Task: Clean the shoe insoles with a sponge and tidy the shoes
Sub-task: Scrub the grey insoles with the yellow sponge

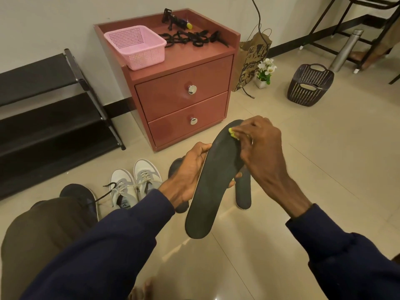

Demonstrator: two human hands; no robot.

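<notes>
A long black insole (pixel 211 182) is held up over the tiled floor, its toe end pointing away from me. My left hand (pixel 190 169) grips its left edge near the middle. My right hand (pixel 257 148) pinches a small yellow-green sponge (pixel 232 133) against the insole's toe end; most of the sponge is hidden under the fingers. More black insoles lie on the floor: one (pixel 243 193) just right of the held one, another (pixel 175 167) partly hidden behind my left hand. A pair of white sneakers (pixel 135 182) stands on the floor to the left, beside a black shoe (pixel 81 195).
A red-brown two-drawer cabinet (pixel 184 92) stands ahead, bearing a pink basket (pixel 135 46) and black laces (pixel 192 38). A black shoe rack (pixel 49 118) lines the wall at left. A paper bag (pixel 252 59), a small flower pot (pixel 265 71) and a dark basket (pixel 309 85) sit at right.
</notes>
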